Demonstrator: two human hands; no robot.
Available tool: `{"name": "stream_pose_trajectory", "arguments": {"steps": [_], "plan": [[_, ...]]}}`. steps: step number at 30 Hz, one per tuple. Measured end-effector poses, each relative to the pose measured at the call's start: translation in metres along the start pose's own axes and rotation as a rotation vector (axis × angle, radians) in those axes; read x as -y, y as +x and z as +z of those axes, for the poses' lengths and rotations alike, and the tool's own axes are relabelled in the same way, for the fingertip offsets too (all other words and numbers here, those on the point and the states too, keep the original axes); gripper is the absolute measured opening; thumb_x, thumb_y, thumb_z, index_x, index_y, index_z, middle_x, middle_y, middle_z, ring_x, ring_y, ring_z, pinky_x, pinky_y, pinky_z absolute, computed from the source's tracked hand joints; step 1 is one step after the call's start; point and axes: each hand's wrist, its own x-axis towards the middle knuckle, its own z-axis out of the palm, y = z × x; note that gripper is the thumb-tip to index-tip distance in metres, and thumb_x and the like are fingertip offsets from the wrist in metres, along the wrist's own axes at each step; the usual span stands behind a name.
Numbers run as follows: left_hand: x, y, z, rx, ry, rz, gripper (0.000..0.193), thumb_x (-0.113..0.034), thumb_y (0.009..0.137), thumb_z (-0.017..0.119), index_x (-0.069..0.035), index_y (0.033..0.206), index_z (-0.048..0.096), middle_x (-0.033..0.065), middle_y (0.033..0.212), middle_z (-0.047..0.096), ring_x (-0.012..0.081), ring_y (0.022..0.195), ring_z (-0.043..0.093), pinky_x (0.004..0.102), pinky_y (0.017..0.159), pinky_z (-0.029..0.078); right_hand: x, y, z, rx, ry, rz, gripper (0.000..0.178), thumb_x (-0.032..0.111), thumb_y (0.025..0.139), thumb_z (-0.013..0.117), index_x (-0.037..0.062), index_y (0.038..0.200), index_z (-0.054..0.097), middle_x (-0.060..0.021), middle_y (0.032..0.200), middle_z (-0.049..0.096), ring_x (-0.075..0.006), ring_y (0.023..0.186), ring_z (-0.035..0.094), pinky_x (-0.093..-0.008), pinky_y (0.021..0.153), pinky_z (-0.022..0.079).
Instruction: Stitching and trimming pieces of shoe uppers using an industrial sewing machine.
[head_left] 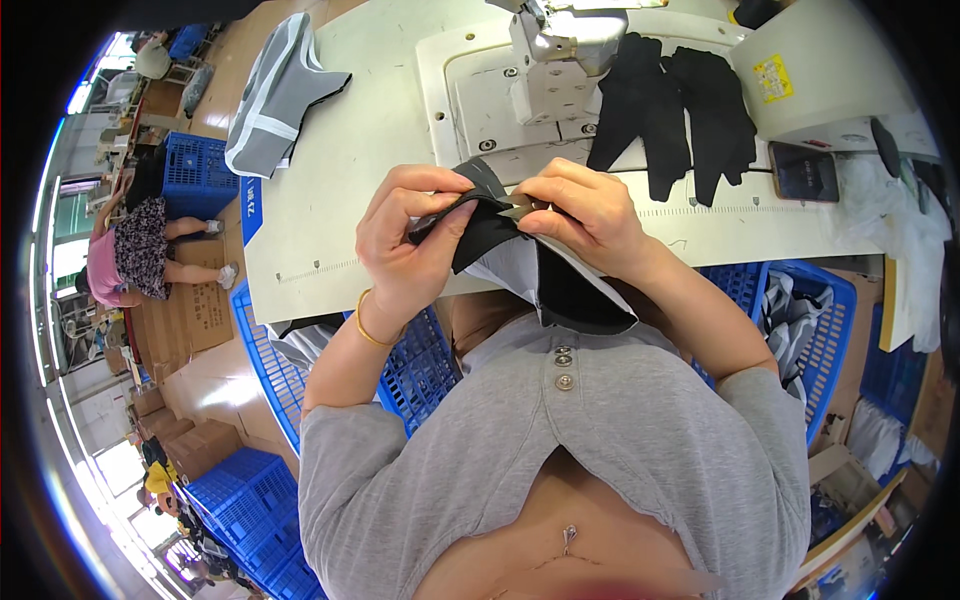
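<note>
Over the table's front edge I hold up a sewn black and grey fabric piece, its wide end hanging toward my lap. My left hand pinches the black upper edge between thumb and fingers. Close beside it, my right hand is closed on what look like small metal thread snips. Their tip meets the fabric edge near my left thumb, and the handle is hidden in my palm. Behind my hands stands the sewing machine.
Black cut fabric pieces lie right of the machine, near a phone. A grey and white fabric piece lies at the table's far left. Blue baskets with fabric stand below. Another person is at the left.
</note>
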Motion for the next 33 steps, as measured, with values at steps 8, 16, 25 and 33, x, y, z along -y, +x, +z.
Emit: {"name": "stream_pose_trajectory", "arguments": {"steps": [8, 16, 25, 33], "plan": [[0.001, 0.003, 0.002, -0.001, -0.016, -0.02, 0.024, 0.015, 0.075, 0.072, 0.0, 0.084, 0.055, 0.0145, 0.095, 0.068, 0.0182, 0.083, 0.066, 0.026, 0.07, 0.053, -0.003, 0.002, -0.002, -0.017, -0.091, -0.061, 0.026, 0.023, 0.081, 0.077, 0.0005, 0.09, 0.068, -0.007, 0.075, 0.06, -0.019, 0.057, 0.058, -0.029, 0.05, 0.046], [0.001, 0.021, -0.008, 0.05, -0.035, -0.009, 0.024, 0.014, 0.074, 0.073, 0.0, 0.088, 0.059, 0.0139, 0.095, 0.067, 0.0191, 0.084, 0.066, 0.0265, 0.071, 0.053, 0.042, 0.012, -0.008, 0.009, 0.231, 0.415, 0.025, 0.013, 0.08, 0.077, -0.0002, 0.097, 0.064, -0.0043, 0.075, 0.061, -0.0103, 0.062, 0.054, -0.0244, 0.058, 0.044], [-0.007, 0.013, 0.018, -0.366, 0.088, -0.261, 0.056, -0.013, 0.073, 0.086, 0.0, 0.114, 0.051, 0.0095, 0.115, 0.05, 0.018, 0.099, 0.052, 0.0299, 0.084, 0.045, 0.034, 0.012, 0.001, -0.177, 0.292, 0.654, 0.003, 0.0, 0.086, 0.064, -0.0001, 0.089, 0.063, 0.0019, 0.071, 0.059, -0.0022, 0.064, 0.05, -0.0204, 0.056, 0.04], [-0.017, 0.006, 0.016, -0.164, 0.111, -0.39, 0.016, -0.007, 0.081, 0.077, 0.002, 0.083, 0.063, 0.0038, 0.07, 0.056, 0.0104, 0.063, 0.053, 0.0264, 0.06, 0.045, 0.034, 0.021, -0.012, -0.195, 0.015, 0.339, 0.019, -0.001, 0.08, 0.069, 0.0013, 0.099, 0.064, -0.005, 0.088, 0.064, -0.0092, 0.07, 0.061, -0.0254, 0.062, 0.05]]}}
